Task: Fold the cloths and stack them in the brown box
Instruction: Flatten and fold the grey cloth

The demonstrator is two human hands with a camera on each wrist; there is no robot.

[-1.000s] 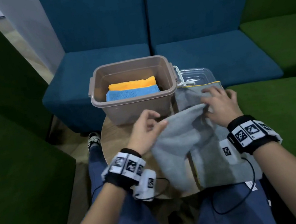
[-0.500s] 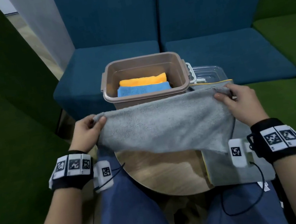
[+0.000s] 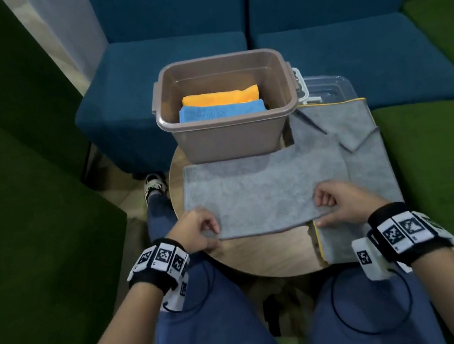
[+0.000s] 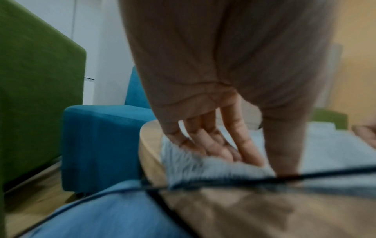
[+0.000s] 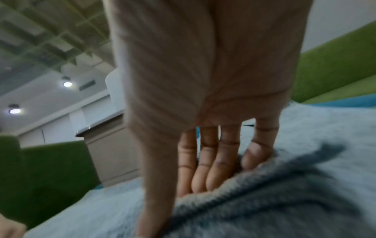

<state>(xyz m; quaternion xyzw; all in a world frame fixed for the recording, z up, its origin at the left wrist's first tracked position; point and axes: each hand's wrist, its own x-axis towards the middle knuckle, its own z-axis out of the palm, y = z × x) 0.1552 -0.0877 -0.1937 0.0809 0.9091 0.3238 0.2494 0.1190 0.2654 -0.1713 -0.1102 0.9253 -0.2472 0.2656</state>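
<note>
Round wooden table (image 3: 261, 255): grey cloth (image 3: 258, 193) spread flat before brown box (image 3: 229, 139). Left hand (image 3: 196, 229) and right hand (image 3: 342, 203) apparently pinch its near corners. Step: first fold; next, carry near edge to far edge.

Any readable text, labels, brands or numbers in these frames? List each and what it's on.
No readable words, brands or numbers in any view.
Wristband on the left hand: black-and-white square marker patterns only, no letters.
Wristband on the right hand: the same kind of marker patterns; tiny marks beneath them too small to read.
Brown box, grey cloth, clear lid: no print visible.
Both wrist views: blurred, no text.
</note>
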